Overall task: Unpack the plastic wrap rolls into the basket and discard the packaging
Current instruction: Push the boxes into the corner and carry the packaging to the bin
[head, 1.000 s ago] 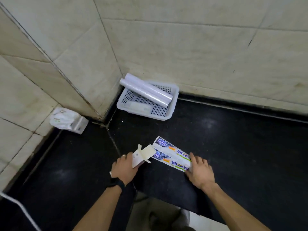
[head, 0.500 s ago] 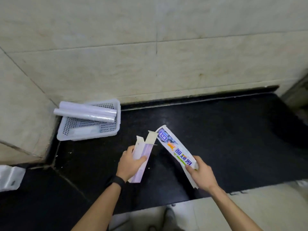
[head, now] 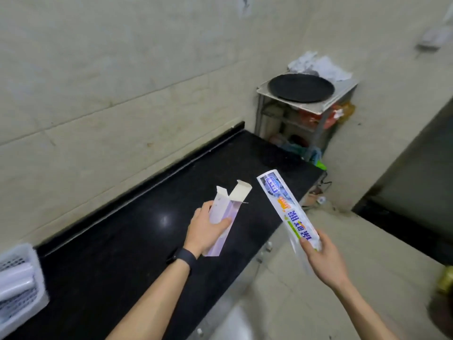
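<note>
The left hand (head: 208,229) is closed around an open carton (head: 224,217); the right hand (head: 321,256) grips a printed box (head: 285,209) by its lower end. Both look light, thin and easily crushed, so hold them mid-length.

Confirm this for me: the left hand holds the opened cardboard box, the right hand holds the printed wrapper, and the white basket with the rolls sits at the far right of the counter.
One thing is wrong. In the head view the white basket with the rolls sits at the far left of the counter, not the right. The rest stands: the left hand holds the opened cardboard box, the right hand the printed wrapper.
</note>
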